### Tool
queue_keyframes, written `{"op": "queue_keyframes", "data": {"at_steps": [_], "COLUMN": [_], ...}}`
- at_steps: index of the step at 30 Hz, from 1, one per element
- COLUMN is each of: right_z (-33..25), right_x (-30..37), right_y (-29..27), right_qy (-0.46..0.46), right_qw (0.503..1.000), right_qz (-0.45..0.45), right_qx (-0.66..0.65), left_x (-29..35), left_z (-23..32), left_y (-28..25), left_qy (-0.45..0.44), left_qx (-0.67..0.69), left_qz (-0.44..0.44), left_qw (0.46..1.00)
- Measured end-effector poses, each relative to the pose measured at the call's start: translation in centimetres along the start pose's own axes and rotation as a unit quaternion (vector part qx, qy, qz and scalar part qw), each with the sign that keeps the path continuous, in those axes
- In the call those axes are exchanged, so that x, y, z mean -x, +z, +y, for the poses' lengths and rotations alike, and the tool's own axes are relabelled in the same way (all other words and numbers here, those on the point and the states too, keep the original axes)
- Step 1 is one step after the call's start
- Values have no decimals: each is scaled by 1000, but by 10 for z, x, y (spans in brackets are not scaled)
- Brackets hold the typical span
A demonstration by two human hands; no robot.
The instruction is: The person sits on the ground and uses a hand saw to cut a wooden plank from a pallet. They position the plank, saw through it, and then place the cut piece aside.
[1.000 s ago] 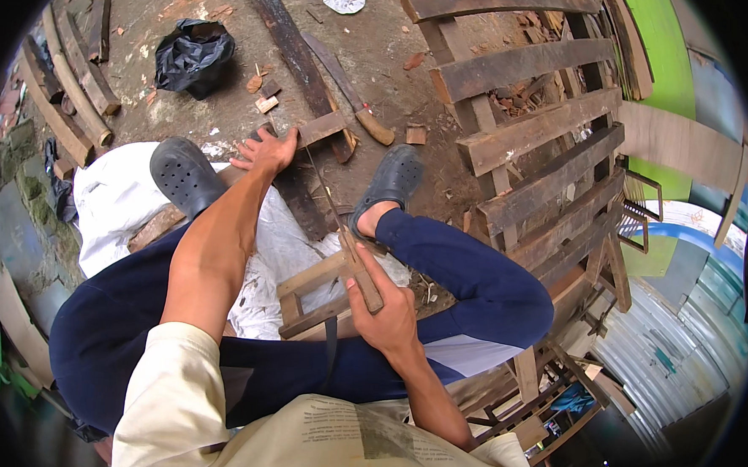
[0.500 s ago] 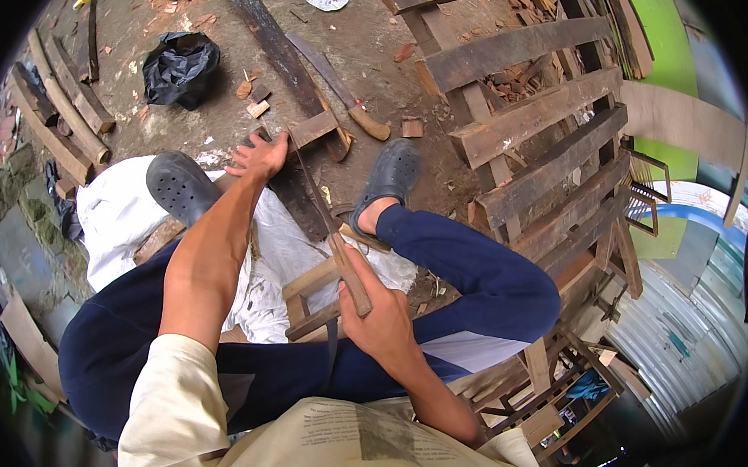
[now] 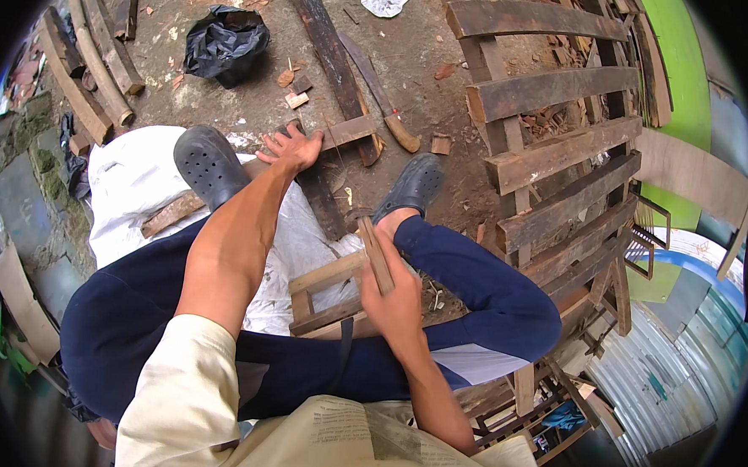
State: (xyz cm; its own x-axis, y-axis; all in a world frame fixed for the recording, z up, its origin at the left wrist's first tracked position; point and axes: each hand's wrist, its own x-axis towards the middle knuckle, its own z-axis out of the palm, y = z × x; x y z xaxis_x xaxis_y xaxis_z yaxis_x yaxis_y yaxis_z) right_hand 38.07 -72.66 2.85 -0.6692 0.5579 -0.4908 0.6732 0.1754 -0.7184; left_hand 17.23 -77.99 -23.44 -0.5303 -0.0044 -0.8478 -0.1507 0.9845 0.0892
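I sit low with my legs in dark blue trousers and black clogs (image 3: 207, 164) stretched over a white sheet (image 3: 131, 183). My left hand (image 3: 289, 150) reaches forward, fingers spread, and rests flat on the near end of a dark plank (image 3: 323, 199) on the ground. A short pale wood piece (image 3: 351, 131) lies just beyond its fingers. My right hand (image 3: 396, 298) is closed round a light wooden stick (image 3: 375, 252) that points up and forward, over a small wooden frame (image 3: 325, 275) between my knees.
A long blade with a wooden handle (image 3: 381, 99) lies on the dirt beside a long dark beam (image 3: 317, 28). A slatted pallet (image 3: 547, 154) stands at right. A black bag (image 3: 226, 44) and curved timbers (image 3: 95, 75) lie at upper left. Wood chips dot the ground.
My left hand stays on the dark plank and my right hand keeps the stick, shifting only slightly. The view has drifted a little.
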Motion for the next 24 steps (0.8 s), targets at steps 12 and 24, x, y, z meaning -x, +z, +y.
{"op": "queue_keyframes", "data": {"at_steps": [12, 24], "right_z": [8, 18], "right_x": [11, -4], "right_y": [8, 9], "right_qy": [-26, -11], "right_qw": [999, 1000], "right_qz": [-13, -18], "right_qx": [30, 17], "left_x": [4, 11], "left_z": [-3, -7], "left_y": [-4, 0], "left_qy": [11, 9], "left_qx": [23, 14], "left_qz": [4, -1], "left_qw": [1000, 1000]}}
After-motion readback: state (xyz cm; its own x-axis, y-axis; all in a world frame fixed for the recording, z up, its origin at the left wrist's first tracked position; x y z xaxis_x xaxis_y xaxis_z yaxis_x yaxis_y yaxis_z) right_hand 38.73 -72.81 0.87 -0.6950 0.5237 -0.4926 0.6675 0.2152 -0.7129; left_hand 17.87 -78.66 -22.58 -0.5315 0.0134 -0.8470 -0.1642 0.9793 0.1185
